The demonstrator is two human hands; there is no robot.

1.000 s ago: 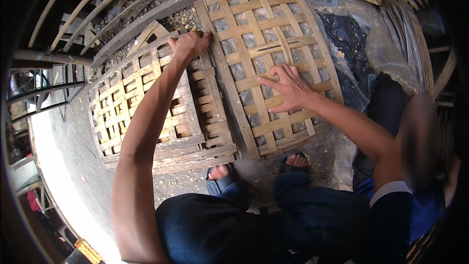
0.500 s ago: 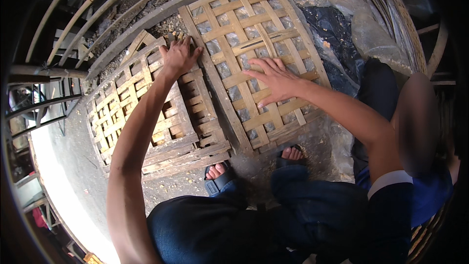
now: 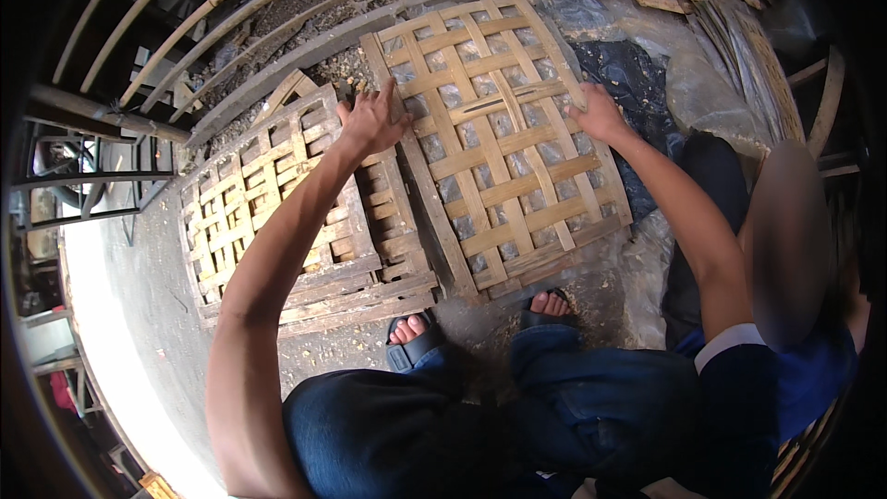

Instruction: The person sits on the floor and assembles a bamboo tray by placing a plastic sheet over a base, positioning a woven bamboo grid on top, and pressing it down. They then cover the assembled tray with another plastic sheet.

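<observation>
Woven rack [image 3: 504,148], a hand on each side

So the rack is lying right beside a stack of grubbier racks [image 3: 249,203], on the stack's right. Right hand [image 3: 599,114] is gripping its right edge. Left hand [image 3: 372,120] is touching the left edge, fingers bent, can't tell if it's gripping. Black plastic [image 3: 626,83] is lying past the right side, sandals [image 3: 425,344] are sitting near the bottom edge

head-worn fisheye, from above, facing down, near
</observation>
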